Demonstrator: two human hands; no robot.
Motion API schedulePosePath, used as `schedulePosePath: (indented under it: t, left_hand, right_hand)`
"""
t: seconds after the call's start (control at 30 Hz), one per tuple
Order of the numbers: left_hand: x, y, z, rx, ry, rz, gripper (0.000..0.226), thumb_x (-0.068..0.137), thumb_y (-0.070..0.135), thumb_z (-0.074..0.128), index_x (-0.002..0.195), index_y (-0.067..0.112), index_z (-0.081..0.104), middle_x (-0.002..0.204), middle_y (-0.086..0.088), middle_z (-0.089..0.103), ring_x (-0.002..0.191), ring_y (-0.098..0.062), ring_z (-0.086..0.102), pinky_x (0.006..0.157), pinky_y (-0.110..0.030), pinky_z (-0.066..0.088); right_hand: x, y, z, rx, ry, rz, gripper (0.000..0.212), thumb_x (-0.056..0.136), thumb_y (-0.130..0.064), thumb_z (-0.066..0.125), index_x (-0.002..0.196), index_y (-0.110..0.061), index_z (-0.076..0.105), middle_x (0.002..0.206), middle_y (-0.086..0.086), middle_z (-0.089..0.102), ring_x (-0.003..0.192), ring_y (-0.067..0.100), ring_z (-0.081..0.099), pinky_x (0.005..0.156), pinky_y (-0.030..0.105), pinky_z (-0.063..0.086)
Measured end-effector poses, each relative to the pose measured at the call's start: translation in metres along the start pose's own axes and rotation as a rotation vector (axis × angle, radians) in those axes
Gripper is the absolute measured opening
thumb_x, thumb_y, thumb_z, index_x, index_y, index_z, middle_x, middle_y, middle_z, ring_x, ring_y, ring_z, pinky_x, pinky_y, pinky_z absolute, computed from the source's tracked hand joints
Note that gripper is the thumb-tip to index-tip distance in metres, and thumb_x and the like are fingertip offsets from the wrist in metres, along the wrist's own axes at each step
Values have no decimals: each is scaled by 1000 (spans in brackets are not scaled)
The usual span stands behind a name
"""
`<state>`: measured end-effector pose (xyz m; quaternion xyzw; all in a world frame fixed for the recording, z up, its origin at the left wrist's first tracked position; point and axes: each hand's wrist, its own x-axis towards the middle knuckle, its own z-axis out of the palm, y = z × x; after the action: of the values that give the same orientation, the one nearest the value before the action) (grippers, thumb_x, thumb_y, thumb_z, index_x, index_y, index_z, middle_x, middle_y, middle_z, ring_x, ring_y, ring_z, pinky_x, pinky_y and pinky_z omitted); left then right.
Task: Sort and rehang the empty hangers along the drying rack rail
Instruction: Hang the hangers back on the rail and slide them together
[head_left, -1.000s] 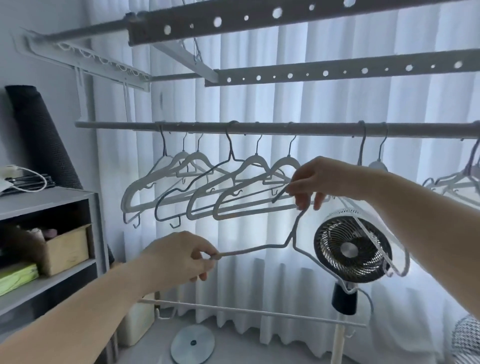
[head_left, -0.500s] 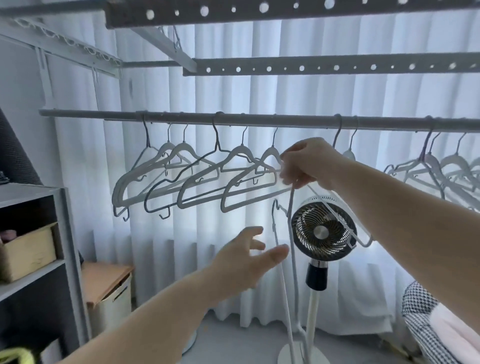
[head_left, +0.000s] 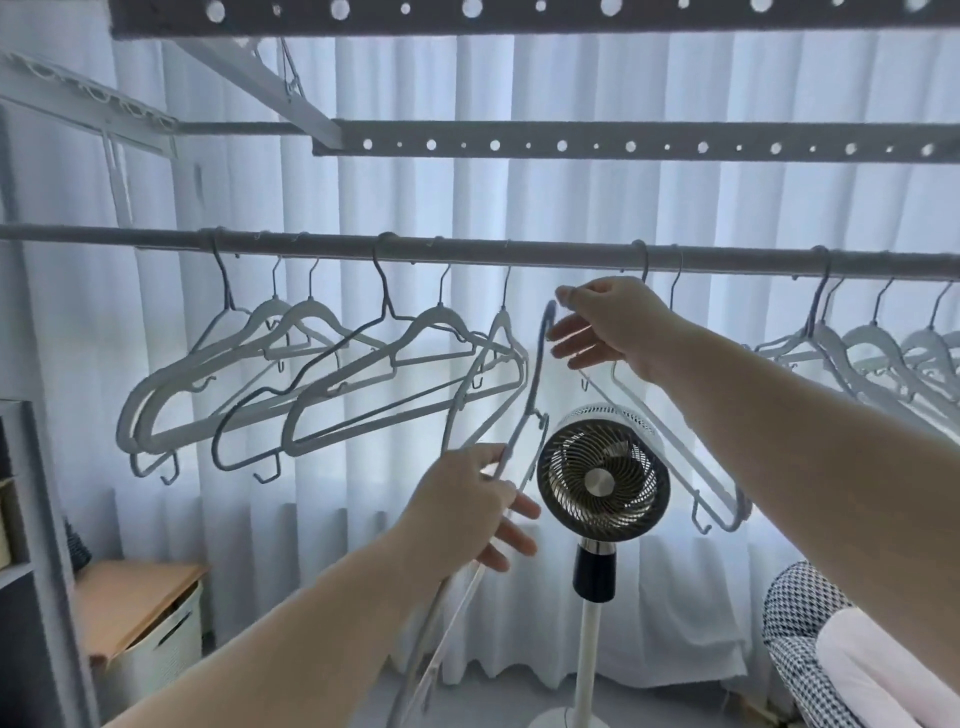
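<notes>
The grey drying rack rail (head_left: 545, 257) runs across the view. Several empty hangers (head_left: 332, 374) hang bunched on its left part, and more hangers (head_left: 878, 348) crowd the right end. A loose grey hanger (head_left: 535, 395) hangs edge-on below the rail's middle, with its hook just under the rail. My right hand (head_left: 613, 327) pinches that hook at the fingertips. My left hand (head_left: 467, 504) grips its lower shoulder, the other fingers spread. A white hanger (head_left: 691, 462) hangs tilted behind my right forearm.
A standing fan (head_left: 602, 478) is right behind the loose hanger, below the rail. Perforated upper bars (head_left: 623, 148) run overhead. A white basket with a wooden lid (head_left: 145, 613) and a shelf unit (head_left: 31, 519) are at the left. Checked fabric (head_left: 810, 639) lies at the lower right.
My left hand has come up and taken the loose hanger's shoulder. My right hand has shifted to the hook and raised it toward the rail. The view has moved closer and to the right.
</notes>
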<state>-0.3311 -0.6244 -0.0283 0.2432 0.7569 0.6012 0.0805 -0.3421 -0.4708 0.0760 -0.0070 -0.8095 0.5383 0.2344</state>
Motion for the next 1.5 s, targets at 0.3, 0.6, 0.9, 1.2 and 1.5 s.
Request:
schedulePosePath:
  t: [0.3,0.6,0.9,1.2,1.5]
  left_hand:
    - [79,33,3,-177,81,101,32,92,-4,39,120,9,48,74,-1,66,40,-7,63,33,-17,45]
    - [145,61,25,-94,180,140,32,92,-3,40,123,0,46,74,-4,64,37,-8,61,33,-18,47]
    - [160,55,45,-74,228,88,33,91,-3,39,123,4,45,73,-3,65,36,-8,60,33,-18,45]
    - [148,50,59,-26,199,37,35,91,-3,37,125,5,45,69,-1,64,35,-7,59,33,-17,46]
    - [145,50,58,295,321,110,39,93,34,47,125,13,51,98,2,65,81,-16,61,68,-29,49]
  right_hand:
    - [57,23,-44,-845,216,-295,36,93,-18,47,128,-10,50,130,9,55,120,26,49,100,34,38]
    - [103,40,-67,-1235,144,-476,56,92,-27,48,142,-15,26,154,3,20,141,26,20,116,39,12]
    - [120,41,-79,-1228,101,-590,52,91,-24,49,139,-17,30,144,4,33,129,26,36,108,35,26]
    - [119,44,-87,-1230,88,-610,56,92,-24,49,142,-17,24,143,6,33,128,27,37,109,35,26]
    - [117,43,-93,-1182,69,-585,57,91,-19,46,143,-17,23,143,6,34,130,27,36,110,34,24]
